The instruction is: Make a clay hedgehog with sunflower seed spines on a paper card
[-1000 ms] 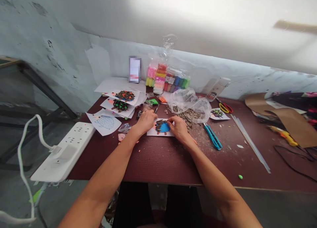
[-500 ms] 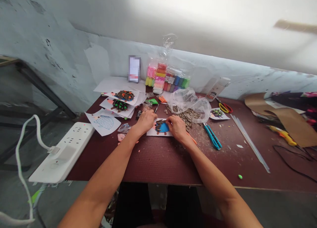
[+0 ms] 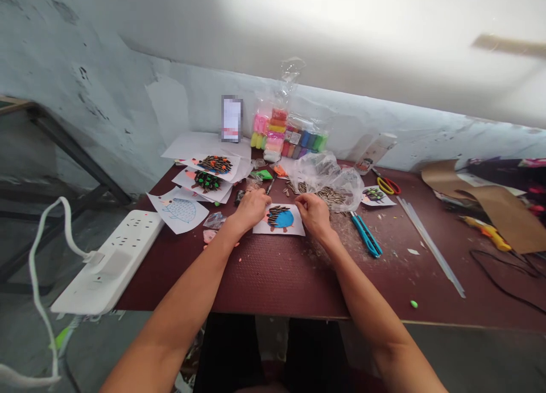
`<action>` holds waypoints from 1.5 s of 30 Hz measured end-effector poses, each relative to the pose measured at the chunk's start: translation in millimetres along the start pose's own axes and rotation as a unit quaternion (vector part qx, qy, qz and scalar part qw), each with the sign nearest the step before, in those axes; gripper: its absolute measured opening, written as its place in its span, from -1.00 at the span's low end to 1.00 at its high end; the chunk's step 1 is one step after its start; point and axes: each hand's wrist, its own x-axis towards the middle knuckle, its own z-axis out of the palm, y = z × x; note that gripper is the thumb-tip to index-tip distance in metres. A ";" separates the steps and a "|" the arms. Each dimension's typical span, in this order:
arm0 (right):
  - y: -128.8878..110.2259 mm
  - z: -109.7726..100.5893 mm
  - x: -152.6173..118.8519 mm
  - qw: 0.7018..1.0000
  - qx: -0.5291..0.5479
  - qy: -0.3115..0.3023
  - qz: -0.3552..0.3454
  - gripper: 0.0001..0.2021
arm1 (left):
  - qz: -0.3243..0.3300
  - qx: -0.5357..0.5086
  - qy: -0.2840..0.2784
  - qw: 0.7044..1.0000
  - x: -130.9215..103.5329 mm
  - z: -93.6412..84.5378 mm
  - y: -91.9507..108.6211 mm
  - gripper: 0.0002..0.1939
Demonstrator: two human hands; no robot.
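A white card (image 3: 279,231) with a hedgehog picture lies flat on the table. Its body is blue clay (image 3: 286,219), and dark striped sunflower seeds (image 3: 276,214) stand in rows over the left part. My left hand (image 3: 252,208) rests closed over the card's upper left corner, holding it down. Just off the right edge is my right hand (image 3: 314,215), thumb and fingertips pinched together; anything between them is too small to make out. Behind it, loose sunflower seeds (image 3: 330,195) spill around a clear plastic bag (image 3: 347,180).
Finished hedgehog cards (image 3: 213,164) and a drawn one (image 3: 181,212) lie left, near a white power strip (image 3: 113,262). Packs of coloured clay (image 3: 277,137) and a phone (image 3: 231,119) stand at the back. A teal cutter (image 3: 365,235), scissors (image 3: 388,186), glue sticks (image 3: 430,248) and a yellow glue gun (image 3: 488,234) lie right.
My right hand has drawn back from the blue clay toward the right, uncovering the card's right side. My left hand has stayed at the corner.
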 end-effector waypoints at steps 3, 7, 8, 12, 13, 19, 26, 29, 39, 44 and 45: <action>2.6 -3.3 10.7 0.999 -0.032 -0.015 0.009 -0.78 | 0.003 0.000 0.007 1.000 0.2 1.5 -0.4 -0.63; -3.8 -3.8 28.9 0.996 -0.068 -0.056 0.009 -0.75 | 0.004 0.000 0.010 1.000 0.2 1.8 -0.4 -0.65; -6.5 -3.0 33.6 0.995 -0.077 -0.066 0.015 -0.75 | 0.003 0.002 0.008 1.000 0.2 1.3 -0.2 -0.65; -16.6 3.0 50.5 0.988 -0.114 -0.097 0.035 -0.73 | 0.004 0.008 -0.002 1.000 -0.5 -2.2 1.3 -0.64; -18.3 4.9 53.8 0.986 -0.123 -0.102 0.037 -0.72 | 0.005 0.009 -0.003 1.000 -0.6 -3.0 1.7 -0.64; -20.3 13.5 65.1 0.976 -0.159 -0.136 0.054 -0.69 | 0.003 0.011 -0.006 1.000 -0.6 -4.3 2.7 -0.62; -21.7 10.3 70.2 0.969 -0.183 -0.165 0.025 -0.70 | 0.001 0.007 -0.006 1.000 0.1 -3.3 2.2 -0.64; -23.8 4.1 67.7 0.972 -0.182 -0.147 0.022 -0.72 | 0.002 0.002 -0.002 1.000 -0.3 -3.0 1.9 -0.66; 0.7 -15.8 26.0 0.999 0.029 -0.009 0.011 -0.90 | 0.000 0.008 -0.005 1.000 0.1 -1.5 1.1 -0.65; 6.2 -12.4 9.2 0.960 0.271 -0.069 0.033 -0.87 | 0.005 0.004 -0.003 1.000 0.9 -0.5 -1.7 -0.65; 6.8 -11.1 7.1 0.947 0.306 -0.090 0.032 -0.85 | 0.006 0.005 -0.005 1.000 1.1 -0.2 -2.1 -0.65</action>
